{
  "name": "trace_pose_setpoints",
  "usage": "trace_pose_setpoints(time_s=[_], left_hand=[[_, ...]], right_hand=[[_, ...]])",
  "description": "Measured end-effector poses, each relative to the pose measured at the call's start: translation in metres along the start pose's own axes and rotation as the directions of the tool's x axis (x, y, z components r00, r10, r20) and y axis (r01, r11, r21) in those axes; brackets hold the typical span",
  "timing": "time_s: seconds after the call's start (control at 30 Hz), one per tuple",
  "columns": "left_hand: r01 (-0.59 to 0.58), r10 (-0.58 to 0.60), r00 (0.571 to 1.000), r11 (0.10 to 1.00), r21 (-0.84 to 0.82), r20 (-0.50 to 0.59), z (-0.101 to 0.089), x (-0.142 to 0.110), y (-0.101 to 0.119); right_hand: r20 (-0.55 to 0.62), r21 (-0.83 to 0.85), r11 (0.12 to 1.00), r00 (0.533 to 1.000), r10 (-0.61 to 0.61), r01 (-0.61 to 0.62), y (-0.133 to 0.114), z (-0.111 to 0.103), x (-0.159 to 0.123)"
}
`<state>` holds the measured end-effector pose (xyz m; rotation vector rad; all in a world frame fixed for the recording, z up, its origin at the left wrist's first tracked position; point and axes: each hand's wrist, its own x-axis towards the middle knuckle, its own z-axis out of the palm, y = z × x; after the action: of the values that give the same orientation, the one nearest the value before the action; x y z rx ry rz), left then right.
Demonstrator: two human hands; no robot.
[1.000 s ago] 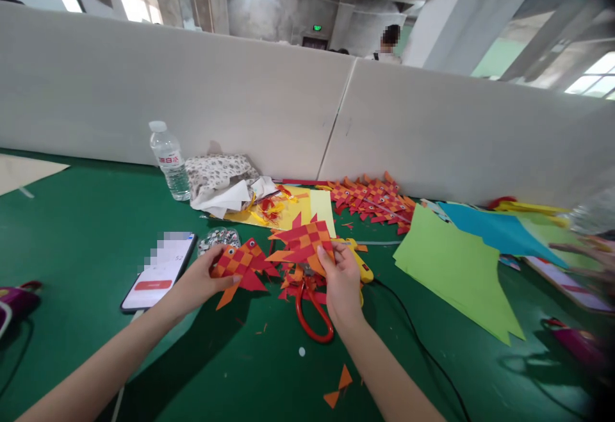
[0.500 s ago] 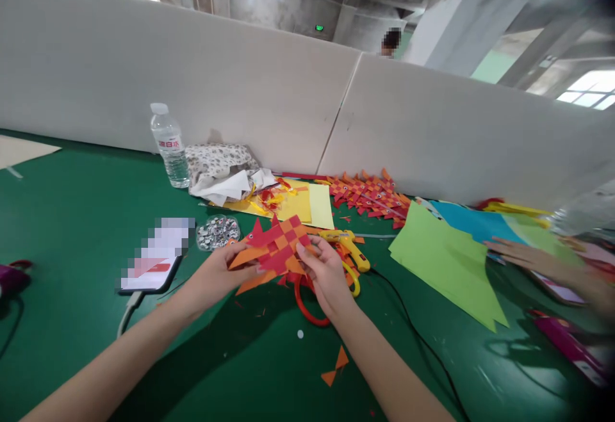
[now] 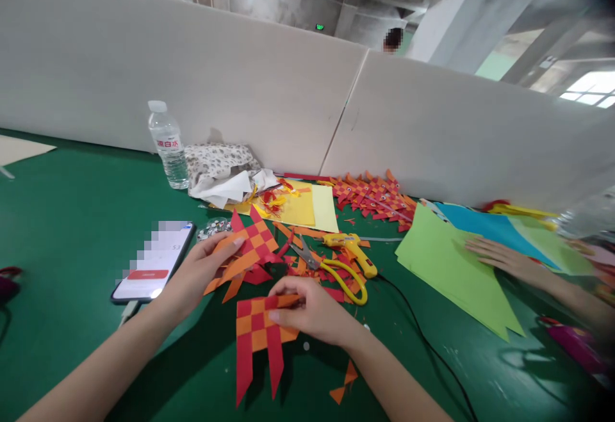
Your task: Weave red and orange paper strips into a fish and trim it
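Note:
My left hand [image 3: 204, 268] grips a red and orange woven paper fish [image 3: 259, 239] above the table, thumb on top. Closer to me, my right hand [image 3: 310, 313] pinches a second woven paper piece [image 3: 258, 326] in the same checks. Two long red strips hang down from that piece. The pieces are apart from each other. Scissors with yellow handles [image 3: 358, 297] lie just beyond my right hand, blades partly open, among red and orange paper scraps. A yellow glue gun [image 3: 358, 254] rests behind them. The dish of googly eyes [image 3: 214, 227] is partly hidden by the left-hand fish.
A phone [image 3: 158, 262] on a cable lies left, with a water bottle [image 3: 168, 146] behind it. Finished paper fish [image 3: 375, 198] are heaped by the partition [image 3: 269, 95]. Right, a co-worker's hand [image 3: 500, 255] rests on green paper sheets [image 3: 446, 268]. The glue gun's black cord [image 3: 423, 345] runs towards me.
Both hands were on one fish; now my left hand has it alone, further left. My right hand has moved down towards me and holds a second woven piece. The co-worker's hand moved onto the green sheets.

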<state>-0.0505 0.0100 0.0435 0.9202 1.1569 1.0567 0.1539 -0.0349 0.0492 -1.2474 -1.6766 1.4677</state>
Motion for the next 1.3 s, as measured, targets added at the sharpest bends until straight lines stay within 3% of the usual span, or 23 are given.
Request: trace_pose_setpoints(time_s=[0.1,0.2,0.33,0.4,0.43,0.5,0.57,0.7,0.77,0.87,0.93,1.1,1.17,1.23,1.27,1.3], left_hand=[[0.061,-0.069,0.993,0.995,-0.077,-0.099,0.003,0.001,-0.002],[0.102,-0.113,0.991,0.986,-0.131,-0.075,0.005,0.001,-0.002],[0.144,-0.151,0.988,0.964,-0.222,-0.015,0.006,0.0,-0.003],[0.154,-0.156,0.988,0.964,-0.216,0.005,0.009,-0.001,-0.005],[0.169,-0.169,0.985,0.965,-0.202,0.02,0.013,-0.002,-0.005],[0.233,-0.221,0.972,0.956,-0.181,0.081,0.022,-0.006,-0.006],[0.307,-0.276,0.945,0.934,-0.184,0.177,0.033,-0.011,-0.007],[0.435,-0.359,0.834,0.895,-0.098,0.419,0.048,-0.017,-0.008],[0.426,-0.351,0.805,0.903,-0.055,0.478,0.047,-0.018,-0.006],[0.319,-0.248,0.859,0.944,-0.089,0.449,0.04,-0.016,-0.003],[0.222,-0.174,0.891,0.973,-0.067,0.419,0.038,-0.015,-0.003],[0.018,-0.098,0.912,0.98,0.199,0.399,0.051,-0.012,-0.011],[0.044,-0.109,0.916,0.984,0.174,0.387,0.055,-0.006,-0.01],[0.08,-0.112,0.944,0.991,0.112,0.311,0.055,0.002,-0.007],[0.087,-0.104,0.955,0.993,0.075,0.279,0.054,0.007,-0.006],[0.092,-0.1,0.962,0.995,0.042,0.256,0.051,0.011,-0.006]], right_hand=[[-0.077,-0.217,0.975,0.995,-0.061,0.043,-0.004,-0.001,-0.001],[-0.21,-0.355,0.931,0.963,-0.169,0.086,-0.009,-0.017,-0.002],[-0.417,-0.513,0.858,0.866,-0.276,0.026,-0.01,-0.055,-0.006],[-0.537,-0.498,0.867,0.796,-0.28,-0.031,-0.008,-0.069,-0.009],[-0.558,-0.451,0.892,0.788,-0.262,-0.024,-0.008,-0.072,-0.011],[-0.493,-0.331,0.941,0.837,-0.239,0.073,-0.009,-0.071,-0.012],[-0.348,-0.27,0.94,0.889,-0.296,0.207,-0.013,-0.061,-0.012],[-0.16,-0.391,0.832,0.862,-0.482,0.393,-0.02,-0.047,-0.007],[-0.164,-0.371,0.848,0.872,-0.461,0.378,-0.02,-0.05,-0.006],[-0.246,-0.293,0.933,0.926,-0.286,0.21,-0.016,-0.058,-0.006],[-0.257,-0.31,0.945,0.947,-0.191,0.106,-0.013,-0.06,-0.007],[-0.188,-0.367,0.927,0.97,-0.152,0.075,-0.003,-0.058,-0.005],[-0.311,-0.416,0.908,0.929,-0.201,0.057,0.006,-0.07,-0.001],[-0.544,-0.561,0.825,0.781,-0.307,-0.066,0.019,-0.09,0.002],[-0.62,-0.647,0.736,0.699,-0.357,-0.198,0.026,-0.101,0.003],[-0.658,-0.689,0.647,0.657,-0.369,-0.327,0.034,-0.112,0.004]])
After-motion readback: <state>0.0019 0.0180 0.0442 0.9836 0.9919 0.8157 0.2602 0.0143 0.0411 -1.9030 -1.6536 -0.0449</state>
